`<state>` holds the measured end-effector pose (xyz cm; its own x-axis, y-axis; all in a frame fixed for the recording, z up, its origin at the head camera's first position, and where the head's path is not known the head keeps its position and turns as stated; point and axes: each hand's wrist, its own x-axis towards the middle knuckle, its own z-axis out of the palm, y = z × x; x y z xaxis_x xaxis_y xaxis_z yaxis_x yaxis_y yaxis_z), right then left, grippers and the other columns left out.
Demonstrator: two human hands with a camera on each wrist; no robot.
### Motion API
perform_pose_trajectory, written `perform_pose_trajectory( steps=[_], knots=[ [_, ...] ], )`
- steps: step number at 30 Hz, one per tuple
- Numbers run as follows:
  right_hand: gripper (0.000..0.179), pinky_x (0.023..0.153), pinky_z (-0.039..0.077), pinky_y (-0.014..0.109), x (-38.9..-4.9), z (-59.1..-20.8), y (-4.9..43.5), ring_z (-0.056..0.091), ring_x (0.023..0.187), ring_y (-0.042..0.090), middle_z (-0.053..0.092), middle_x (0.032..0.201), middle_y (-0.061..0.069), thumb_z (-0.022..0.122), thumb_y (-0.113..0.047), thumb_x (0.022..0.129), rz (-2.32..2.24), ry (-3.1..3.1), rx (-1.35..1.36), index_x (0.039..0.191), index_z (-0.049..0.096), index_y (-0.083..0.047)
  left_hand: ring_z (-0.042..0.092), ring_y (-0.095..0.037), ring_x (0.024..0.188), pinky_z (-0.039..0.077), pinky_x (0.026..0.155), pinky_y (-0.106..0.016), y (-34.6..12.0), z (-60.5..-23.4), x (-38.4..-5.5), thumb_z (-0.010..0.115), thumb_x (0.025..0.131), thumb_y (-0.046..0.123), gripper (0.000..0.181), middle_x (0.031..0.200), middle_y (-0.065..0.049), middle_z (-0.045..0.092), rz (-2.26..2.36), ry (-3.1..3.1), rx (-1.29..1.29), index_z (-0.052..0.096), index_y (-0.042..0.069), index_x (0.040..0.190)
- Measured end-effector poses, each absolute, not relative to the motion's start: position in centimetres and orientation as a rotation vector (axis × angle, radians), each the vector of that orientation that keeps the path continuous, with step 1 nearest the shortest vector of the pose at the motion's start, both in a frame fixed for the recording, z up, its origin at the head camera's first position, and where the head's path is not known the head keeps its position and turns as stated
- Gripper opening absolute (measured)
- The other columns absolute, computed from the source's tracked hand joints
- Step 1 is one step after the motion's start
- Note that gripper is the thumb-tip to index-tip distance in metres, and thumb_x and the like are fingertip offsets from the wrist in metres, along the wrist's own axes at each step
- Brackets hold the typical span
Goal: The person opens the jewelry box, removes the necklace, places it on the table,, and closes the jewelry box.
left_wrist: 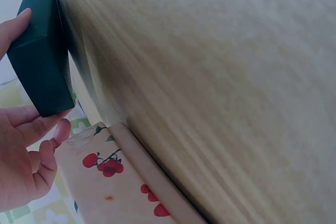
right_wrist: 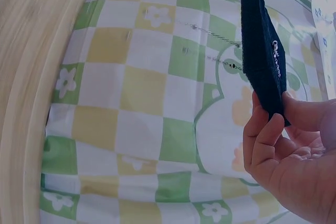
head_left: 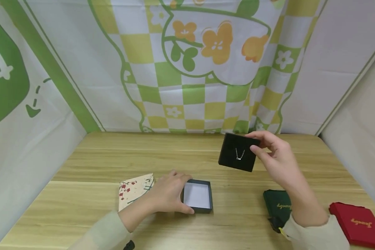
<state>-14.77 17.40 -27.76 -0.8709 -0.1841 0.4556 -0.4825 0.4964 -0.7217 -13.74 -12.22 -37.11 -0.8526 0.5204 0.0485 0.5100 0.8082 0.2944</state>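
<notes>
My left hand [head_left: 167, 194] holds a small dark green box [head_left: 210, 198] on the table, thumb and fingers on opposite sides. The box has no lid on, and its white inside shows. In the left wrist view the thumb and fingertips press the outer walls of this box [left_wrist: 39, 59]. Raised above the table, my right hand [head_left: 278, 159] pinches a black jewelry pad [head_left: 229, 152] by its right edge. A silver necklace [head_left: 239, 158] lies in a V on the pad's face. Thin chain [right_wrist: 215, 35] trails from behind the pad in the right wrist view.
A cream box with red flowers [head_left: 132, 189] lies left of my left hand, partly covered by it. Under my right forearm is a green jewelry pouch [head_left: 273, 201], with a red jewelry pouch [head_left: 359, 224] farther right. A patterned curtain [head_left: 193, 97] hangs behind the table.
</notes>
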Motion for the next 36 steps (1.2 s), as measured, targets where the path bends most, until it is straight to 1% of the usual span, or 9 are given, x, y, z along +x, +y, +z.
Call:
perform_pose_trajectory(
  steps=[5,8,13,18,23,26,28,31,36],
  knots=[
    [0.024,0.050,0.039,0.025,-14.7,-28.1,17.9,0.050,0.079,0.004,0.062,0.106,-0.005,0.062,-0.002,0.095,1.296,-2.438,0.565,0.119,0.066,-0.006,0.057,-0.031,0.114,0.050,0.090,-0.055,-12.2,-37.1,-13.7,0.089,0.062,0.054,0.094,0.130,-0.010,0.064,0.461,2.929,0.833,0.056,0.004,0.135],
    [0.024,0.049,0.039,0.024,-14.7,-28.7,18.4,0.048,0.077,0.003,0.064,0.095,-0.002,0.064,-0.003,0.095,1.247,-2.473,0.569,0.118,0.066,-0.007,0.056,-0.031,0.118,0.049,0.091,-0.055,-12.1,-37.1,-13.6,0.088,0.062,0.057,0.096,0.131,-0.008,0.064,0.417,2.913,0.807,0.055,0.006,0.136],
    [0.025,0.056,0.045,0.024,-14.5,-29.8,19.1,0.050,0.082,-0.001,0.070,0.103,0.013,0.064,-0.004,0.095,1.196,-2.549,0.579,0.119,0.066,-0.007,0.054,-0.030,0.121,0.048,0.091,-0.055,-12.0,-37.1,-13.6,0.086,0.062,0.061,0.099,0.133,-0.006,0.062,0.348,2.903,0.784,0.053,0.007,0.139],
    [0.024,0.064,0.048,0.024,-14.4,-30.4,19.2,0.054,0.086,-0.003,0.072,0.107,0.013,0.064,-0.004,0.094,1.183,-2.581,0.609,0.118,0.066,-0.008,0.054,-0.033,0.122,0.047,0.092,-0.059,-12.0,-37.0,-13.5,0.087,0.062,0.060,0.100,0.136,-0.009,0.061,0.347,2.896,0.777,0.053,0.005,0.138],
    [0.024,0.062,0.047,0.025,-14.2,-30.6,18.9,0.056,0.085,0.001,0.070,0.109,0.012,0.064,-0.002,0.094,1.184,-2.601,0.654,0.117,0.066,-0.008,0.051,-0.035,0.125,0.045,0.093,-0.062,-12.0,-37.0,-13.4,0.084,0.062,0.064,0.104,0.140,-0.009,0.057,0.332,2.879,0.763,0.049,0.007,0.142],
    [0.024,0.060,0.047,0.025,-14.1,-30.8,18.8,0.057,0.084,0.004,0.068,0.105,0.010,0.064,-0.002,0.094,1.197,-2.623,0.690,0.117,0.066,-0.010,0.045,-0.039,0.133,0.041,0.098,-0.066,-11.8,-36.5,-13.2,0.078,0.069,0.068,0.102,0.146,-0.010,0.052,0.376,2.877,0.731,0.044,0.010,0.147],
    [0.024,0.061,0.047,0.025,-14.1,-31.1,18.7,0.058,0.084,0.005,0.068,0.105,0.008,0.064,-0.002,0.094,1.198,-2.638,0.728,0.116,0.066,-0.010,0.042,-0.040,0.137,0.039,0.101,-0.068,-11.4,-36.0,-13.0,0.072,0.077,0.066,0.094,0.149,-0.009,0.049,0.472,2.879,0.720,0.042,0.013,0.149],
    [0.024,0.065,0.049,0.025,-14.0,-31.4,18.4,0.060,0.086,0.006,0.069,0.107,0.007,0.065,-0.001,0.093,1.201,-2.653,0.803,0.115,0.066,-0.010,0.046,-0.034,0.135,0.040,0.105,-0.061,-10.6,-35.0,-12.8,0.064,0.090,0.056,0.074,0.146,-0.008,0.053,0.765,2.824,0.734,0.044,0.015,0.149],
    [0.025,0.068,0.052,0.025,-13.8,-31.7,17.8,0.062,0.087,0.009,0.071,0.109,0.006,0.065,0.002,0.092,1.237,-2.660,0.903,0.113,0.066,-0.009,0.061,-0.019,0.111,0.050,0.092,-0.036,-9.0,-34.3,-12.7,0.059,0.099,0.039,0.053,0.123,-0.003,0.067,1.273,2.557,0.777,0.052,0.008,0.142]
  ],
)
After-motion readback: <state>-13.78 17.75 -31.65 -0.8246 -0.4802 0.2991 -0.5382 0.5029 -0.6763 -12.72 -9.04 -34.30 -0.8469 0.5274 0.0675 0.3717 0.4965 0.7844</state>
